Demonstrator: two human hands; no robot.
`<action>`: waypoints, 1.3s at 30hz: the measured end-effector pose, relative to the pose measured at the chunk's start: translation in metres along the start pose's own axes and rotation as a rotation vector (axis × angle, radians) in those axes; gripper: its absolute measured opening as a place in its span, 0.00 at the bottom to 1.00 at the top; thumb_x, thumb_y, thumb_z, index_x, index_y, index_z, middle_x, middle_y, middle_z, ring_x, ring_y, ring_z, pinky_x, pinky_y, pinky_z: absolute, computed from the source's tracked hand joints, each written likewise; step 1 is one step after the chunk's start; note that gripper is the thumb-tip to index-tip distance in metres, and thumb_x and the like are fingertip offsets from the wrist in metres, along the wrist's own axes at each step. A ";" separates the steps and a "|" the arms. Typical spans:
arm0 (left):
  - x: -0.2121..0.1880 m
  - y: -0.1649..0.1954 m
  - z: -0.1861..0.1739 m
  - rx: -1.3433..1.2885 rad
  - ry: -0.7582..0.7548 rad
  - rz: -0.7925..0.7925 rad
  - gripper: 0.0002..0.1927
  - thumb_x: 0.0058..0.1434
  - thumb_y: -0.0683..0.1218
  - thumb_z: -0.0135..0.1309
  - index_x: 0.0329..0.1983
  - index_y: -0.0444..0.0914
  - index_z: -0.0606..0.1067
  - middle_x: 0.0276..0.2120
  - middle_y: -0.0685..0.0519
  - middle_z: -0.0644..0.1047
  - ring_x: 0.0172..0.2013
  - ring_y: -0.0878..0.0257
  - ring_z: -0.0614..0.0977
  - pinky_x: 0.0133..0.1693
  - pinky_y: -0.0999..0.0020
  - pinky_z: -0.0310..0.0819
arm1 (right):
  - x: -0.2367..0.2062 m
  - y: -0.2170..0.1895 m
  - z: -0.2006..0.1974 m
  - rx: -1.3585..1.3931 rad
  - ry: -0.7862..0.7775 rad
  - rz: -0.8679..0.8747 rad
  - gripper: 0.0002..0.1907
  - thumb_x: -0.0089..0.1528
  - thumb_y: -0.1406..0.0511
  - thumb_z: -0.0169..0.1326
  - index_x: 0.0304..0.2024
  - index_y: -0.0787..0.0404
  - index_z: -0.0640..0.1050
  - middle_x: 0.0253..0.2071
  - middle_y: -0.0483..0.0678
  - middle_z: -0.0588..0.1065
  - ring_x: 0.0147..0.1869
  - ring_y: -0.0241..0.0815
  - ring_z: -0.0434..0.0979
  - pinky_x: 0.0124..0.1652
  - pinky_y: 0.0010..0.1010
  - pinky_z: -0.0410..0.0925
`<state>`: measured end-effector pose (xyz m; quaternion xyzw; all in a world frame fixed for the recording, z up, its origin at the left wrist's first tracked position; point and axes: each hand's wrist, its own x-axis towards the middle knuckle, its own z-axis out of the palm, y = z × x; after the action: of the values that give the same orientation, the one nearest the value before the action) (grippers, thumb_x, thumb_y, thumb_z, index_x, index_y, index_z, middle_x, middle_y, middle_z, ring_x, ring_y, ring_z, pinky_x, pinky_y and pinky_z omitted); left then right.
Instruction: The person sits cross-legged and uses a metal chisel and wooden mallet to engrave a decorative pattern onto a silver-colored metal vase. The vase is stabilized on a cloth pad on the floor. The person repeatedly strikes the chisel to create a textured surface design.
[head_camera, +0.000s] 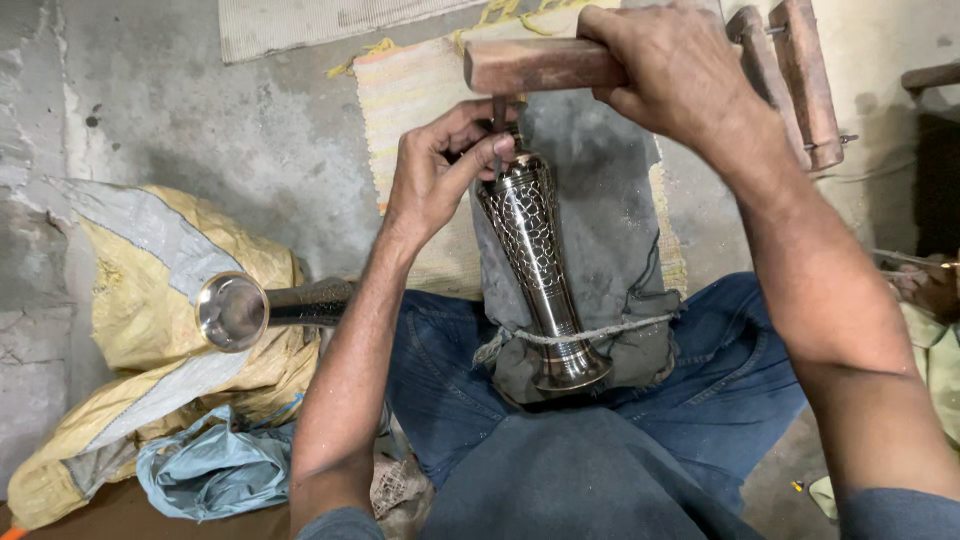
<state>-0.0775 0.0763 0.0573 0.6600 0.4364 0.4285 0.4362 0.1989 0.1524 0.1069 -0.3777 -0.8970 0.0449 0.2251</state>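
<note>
A tall dark metal vase (535, 270) with an engraved net pattern lies along a grey padded block (610, 200), tied to it near its foot by a cord (590, 333). My left hand (440, 170) pinches a thin metal chisel (497, 118) upright against the vase's upper end. My right hand (680, 70) grips a wooden mallet (540, 65) held level just above the chisel's top. The block rests between my legs in blue jeans (720, 350).
A second metal vase (265, 308) lies on a yellow sack (150, 330) at the left, its open mouth toward me. Blue cloth (215, 465) lies below it. A striped mat (410, 90) covers the concrete floor behind. Wooden pieces (795, 70) stand at top right.
</note>
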 end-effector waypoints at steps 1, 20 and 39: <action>0.000 0.001 0.000 0.008 -0.005 0.008 0.18 0.70 0.47 0.57 0.61 0.39 0.76 0.35 0.51 0.86 0.39 0.65 0.88 0.38 0.69 0.88 | -0.001 -0.002 -0.003 -0.139 -0.043 -0.024 0.18 0.60 0.69 0.68 0.49 0.63 0.75 0.36 0.54 0.78 0.44 0.56 0.81 0.42 0.49 0.70; -0.004 -0.022 -0.011 -0.198 0.452 -0.001 0.12 0.71 0.45 0.60 0.51 0.34 0.75 0.34 0.47 0.85 0.37 0.62 0.88 0.37 0.67 0.88 | 0.002 -0.041 0.062 0.401 -0.326 0.269 0.62 0.51 0.47 0.73 0.76 0.59 0.52 0.48 0.71 0.77 0.49 0.63 0.81 0.51 0.50 0.74; 0.045 0.023 0.000 0.181 -0.178 -0.087 0.19 0.66 0.49 0.61 0.57 0.37 0.77 0.28 0.53 0.83 0.31 0.67 0.86 0.32 0.71 0.86 | -0.056 0.032 0.071 0.274 0.045 0.312 0.29 0.58 0.66 0.67 0.59 0.64 0.72 0.51 0.61 0.78 0.52 0.58 0.82 0.51 0.46 0.74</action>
<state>-0.0619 0.1135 0.0872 0.7127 0.4610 0.3077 0.4300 0.2232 0.1421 0.0151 -0.4787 -0.8079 0.1925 0.2846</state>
